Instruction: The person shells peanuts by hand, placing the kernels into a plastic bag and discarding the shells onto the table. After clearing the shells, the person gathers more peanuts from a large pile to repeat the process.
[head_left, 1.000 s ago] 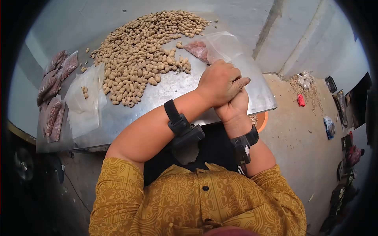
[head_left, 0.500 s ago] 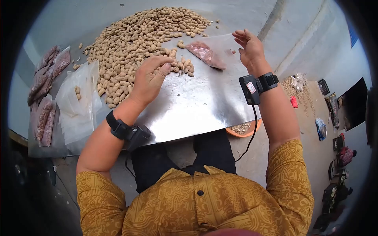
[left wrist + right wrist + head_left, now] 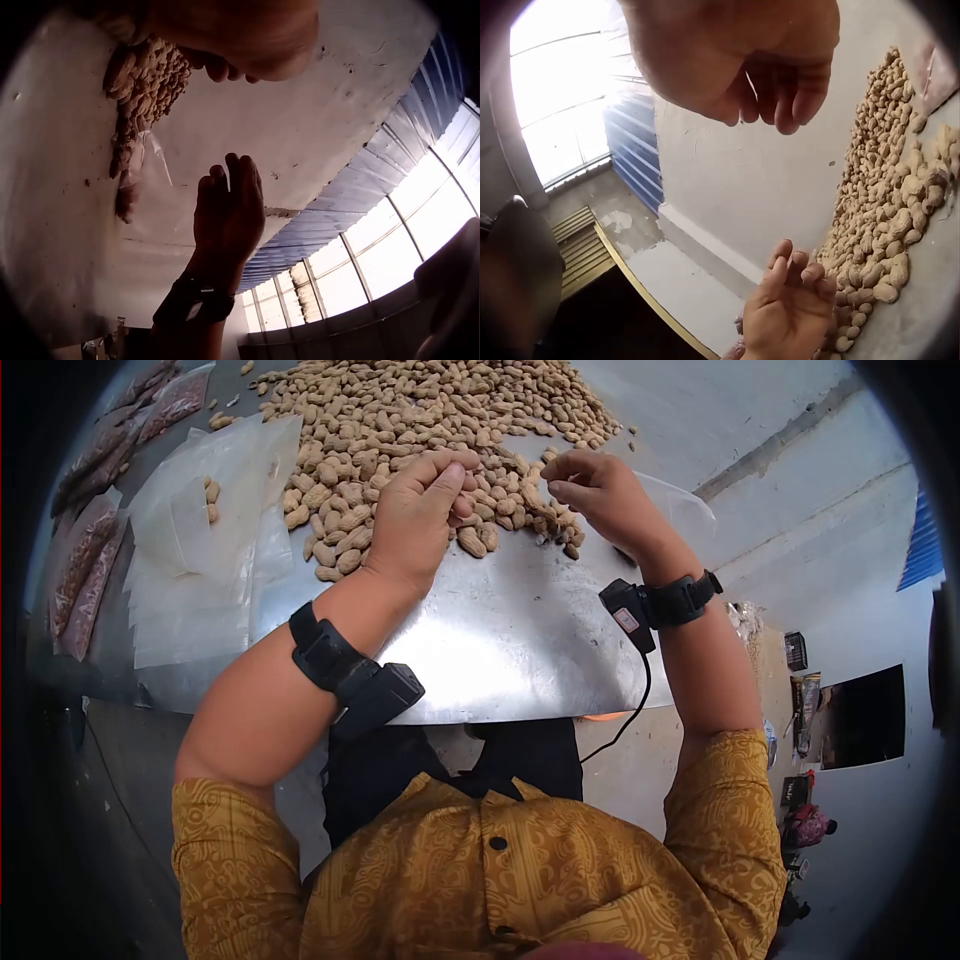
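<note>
Over the near edge of the peanut heap is my left hand, its fingers loosely bent and holding nothing. To its right, apart from it, my right hand hangs with relaxed fingers over the clear bag, which it partly covers. In the left wrist view, the right hand has nothing in it, and reddish contents show in the bag. The right wrist view shows the left palm turned up and bare beside the peanuts.
Clear empty bags lie left of the heap, with a few peanuts on them. Filled bags are at the far left of the metal table. Beyond the table's right side stands a wall.
My hands were together a second ago, then spread wide; now they are closer to each other, above the heap's near edge. The head view has shifted, and the right hand now covers much of the bag.
</note>
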`<action>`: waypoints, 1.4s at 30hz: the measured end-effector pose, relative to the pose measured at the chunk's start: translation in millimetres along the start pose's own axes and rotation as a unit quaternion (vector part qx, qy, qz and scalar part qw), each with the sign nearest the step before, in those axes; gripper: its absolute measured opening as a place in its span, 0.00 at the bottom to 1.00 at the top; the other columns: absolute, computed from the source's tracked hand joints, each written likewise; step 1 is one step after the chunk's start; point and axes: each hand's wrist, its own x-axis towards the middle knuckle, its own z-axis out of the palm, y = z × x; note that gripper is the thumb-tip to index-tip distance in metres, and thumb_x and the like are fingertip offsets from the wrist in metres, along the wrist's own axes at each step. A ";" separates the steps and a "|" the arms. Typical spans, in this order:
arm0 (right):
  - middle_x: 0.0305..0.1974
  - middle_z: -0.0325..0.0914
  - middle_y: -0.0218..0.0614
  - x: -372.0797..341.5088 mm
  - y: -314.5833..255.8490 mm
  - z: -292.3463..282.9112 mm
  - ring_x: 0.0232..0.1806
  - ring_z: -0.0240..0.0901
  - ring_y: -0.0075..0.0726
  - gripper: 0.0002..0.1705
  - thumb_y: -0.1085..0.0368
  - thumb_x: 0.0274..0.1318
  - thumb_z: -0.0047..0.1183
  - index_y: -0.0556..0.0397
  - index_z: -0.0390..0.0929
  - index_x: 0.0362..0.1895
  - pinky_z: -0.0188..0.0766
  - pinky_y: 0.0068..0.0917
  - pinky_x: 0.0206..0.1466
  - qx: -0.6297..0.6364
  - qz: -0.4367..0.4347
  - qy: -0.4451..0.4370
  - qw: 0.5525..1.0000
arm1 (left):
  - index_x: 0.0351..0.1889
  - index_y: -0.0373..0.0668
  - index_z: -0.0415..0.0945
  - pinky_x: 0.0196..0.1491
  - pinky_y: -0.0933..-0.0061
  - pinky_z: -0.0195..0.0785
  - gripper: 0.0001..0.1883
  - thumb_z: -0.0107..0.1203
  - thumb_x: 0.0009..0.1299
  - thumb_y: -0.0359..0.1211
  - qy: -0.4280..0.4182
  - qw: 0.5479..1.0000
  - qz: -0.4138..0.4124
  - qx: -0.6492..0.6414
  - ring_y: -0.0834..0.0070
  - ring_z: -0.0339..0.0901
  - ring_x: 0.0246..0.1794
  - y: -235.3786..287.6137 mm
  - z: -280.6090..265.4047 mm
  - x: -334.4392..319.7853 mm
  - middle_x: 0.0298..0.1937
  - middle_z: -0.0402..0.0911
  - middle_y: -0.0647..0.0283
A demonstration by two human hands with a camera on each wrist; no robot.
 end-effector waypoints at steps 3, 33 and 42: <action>0.30 0.77 0.37 18.8 7.0 17.2 0.32 0.73 0.31 0.15 0.61 0.50 0.53 0.55 0.77 0.41 0.69 0.27 0.38 -0.161 0.038 -0.047 0.985 | 0.46 0.40 0.73 0.31 0.87 0.61 0.12 0.43 0.72 0.34 -0.010 1.000 0.015 0.005 0.89 0.68 0.28 -2.6 -5.7 1.8 0.34 0.74 0.71; 0.36 0.77 0.38 -33.1 32.5 20.5 0.36 0.77 0.31 0.11 0.72 0.51 0.55 0.61 0.74 0.40 0.76 0.22 0.41 0.626 -0.052 -0.029 0.778 | 0.54 0.40 0.71 0.28 0.87 0.59 0.19 0.55 0.64 0.31 -0.096 0.987 -0.023 0.128 0.87 0.65 0.26 -13.7 48.5 3.0 0.32 0.74 0.70; 0.32 0.77 0.36 -34.0 36.1 26.2 0.33 0.77 0.28 0.11 0.70 0.50 0.57 0.61 0.74 0.38 0.75 0.23 0.39 0.599 -0.032 -0.071 0.797 | 0.43 0.33 0.76 0.39 0.80 0.67 0.12 0.55 0.65 0.32 -0.101 0.977 0.031 0.183 0.80 0.73 0.36 -17.7 50.1 -5.1 0.34 0.76 0.64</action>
